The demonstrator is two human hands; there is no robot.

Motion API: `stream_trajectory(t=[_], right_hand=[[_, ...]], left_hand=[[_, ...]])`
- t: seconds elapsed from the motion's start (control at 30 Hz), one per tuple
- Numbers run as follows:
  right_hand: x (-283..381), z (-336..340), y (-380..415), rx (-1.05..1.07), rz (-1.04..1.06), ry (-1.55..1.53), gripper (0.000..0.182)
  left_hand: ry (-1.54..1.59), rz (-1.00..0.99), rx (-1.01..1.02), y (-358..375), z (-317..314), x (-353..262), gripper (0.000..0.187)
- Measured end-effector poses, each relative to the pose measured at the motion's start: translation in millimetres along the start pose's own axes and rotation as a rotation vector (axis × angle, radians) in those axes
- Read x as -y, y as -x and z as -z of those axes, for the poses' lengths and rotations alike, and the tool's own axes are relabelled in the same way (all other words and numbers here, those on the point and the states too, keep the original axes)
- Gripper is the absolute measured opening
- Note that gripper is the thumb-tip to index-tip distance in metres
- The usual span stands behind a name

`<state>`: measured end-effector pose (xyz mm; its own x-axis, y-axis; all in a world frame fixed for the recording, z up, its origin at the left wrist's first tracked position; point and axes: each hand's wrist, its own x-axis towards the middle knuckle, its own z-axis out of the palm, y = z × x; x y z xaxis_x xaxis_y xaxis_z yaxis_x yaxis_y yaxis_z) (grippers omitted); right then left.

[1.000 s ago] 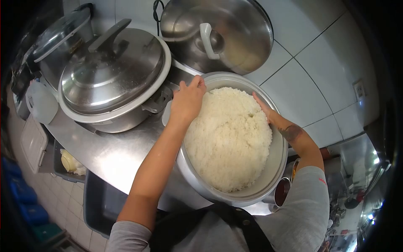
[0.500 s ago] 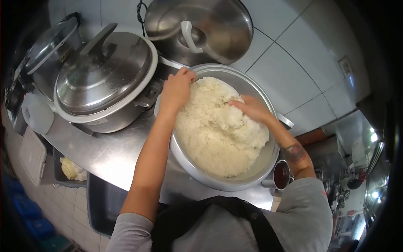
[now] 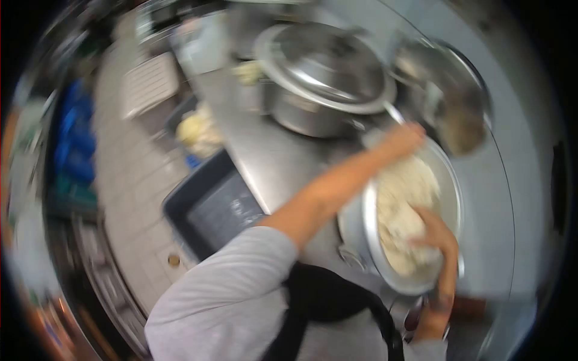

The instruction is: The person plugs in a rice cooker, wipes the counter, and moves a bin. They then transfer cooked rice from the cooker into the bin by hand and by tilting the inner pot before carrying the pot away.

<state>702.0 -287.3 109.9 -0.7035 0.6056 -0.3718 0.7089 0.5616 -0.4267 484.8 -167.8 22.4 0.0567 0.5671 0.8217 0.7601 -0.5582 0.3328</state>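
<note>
A large silver pot [image 3: 368, 234] stands on the metal counter, with a mound of cooked white rice [image 3: 397, 186] inside. My left hand [image 3: 408, 138] is at the pot's far rim, above the edge of the rice; motion blur hides how its fingers are set. Inside the pot, my right hand [image 3: 438, 231] curves around a lump of the rice, thumb and fingers on either side of it. Blur softens the whole view.
A lidded pot [image 3: 319, 117] stands on the counter [image 3: 265, 162] to the left. Behind leans a large steel lid [image 3: 463, 78] against the tiled wall. On the floor side are a grey tub [image 3: 223, 207], a bin with pale yellow contents [image 3: 198, 129] and a beige lidded box [image 3: 150, 84].
My view has swung left, so the rice pot now appears farther right and more of the floor shows. My right hand has moved closer to the near side of the rice.
</note>
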Motion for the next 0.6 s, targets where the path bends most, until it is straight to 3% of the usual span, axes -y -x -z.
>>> stream_trajectory(t=[0.03, 0.1, 0.13, 0.17, 0.2, 0.23, 0.27, 0.33, 0.43, 0.47, 0.5, 0.6], right_hand=[[-14.7, 6.3, 8.2, 0.058, 0.035, 0.041, 0.098], [-19.2, -7.3, 24.5, -0.174, 0.004, 0.008, 0.097], [-16.9, -13.9, 26.1, -0.293, 0.021, -0.051, 0.096], [-11.4, -22.9, 25.4, -0.269, 0.048, -0.046, 0.096], [-7.6, -35.0, 27.6, -0.333, 0.084, 0.154, 0.091], [-14.1, -44.1, 31.3, -0.407, 0.123, 0.349, 0.085], [-16.8, -43.9, 29.4, -0.4, 0.142, 0.349, 0.085], [-14.1, -33.4, 22.1, -0.313, -0.09, 0.011, 0.074], [-126.4, -13.9, -1.9, -0.365, -0.071, -0.129, 0.07], [-190.3, -3.6, -18.4, -0.355, 0.348, 0.032, 0.061], [-154.2, 6.4, -75.3, -0.293, 0.457, 0.047, 0.061], [-76.5, 30.6, -105.0, 0.006, 0.029, -0.557, 0.051]], left_hand=[[0.071, 0.021, -0.043, 4.9, 10.5, -14.8, 0.012], [0.574, 0.442, -0.121, 20.8, 21.0, -58.8, 0.011], [0.502, 0.317, -0.088, 34.2, 19.2, -73.3, 0.021], [0.639, 0.479, -0.045, 47.1, 54.1, -103.8, 0.028], [0.677, 0.562, 0.007, 60.6, 69.4, -124.2, 0.03], [0.712, 0.638, 0.065, 73.8, 69.4, -144.0, 0.033], [0.698, 0.647, 0.052, 84.3, 69.9, -154.4, 0.033], [0.593, 0.433, -0.136, 100.7, 74.6, -170.2, 0.031], [0.521, 0.095, -0.24, 101.8, 52.8, -165.9, 0.023], [0.415, 0.079, -0.253, 104.5, 60.8, -166.4, 0.023], [0.279, 0.066, -0.254, 107.0, 67.1, -167.3, 0.021], [0.185, 0.125, -0.223, 106.2, 47.7, -155.9, 0.027]])
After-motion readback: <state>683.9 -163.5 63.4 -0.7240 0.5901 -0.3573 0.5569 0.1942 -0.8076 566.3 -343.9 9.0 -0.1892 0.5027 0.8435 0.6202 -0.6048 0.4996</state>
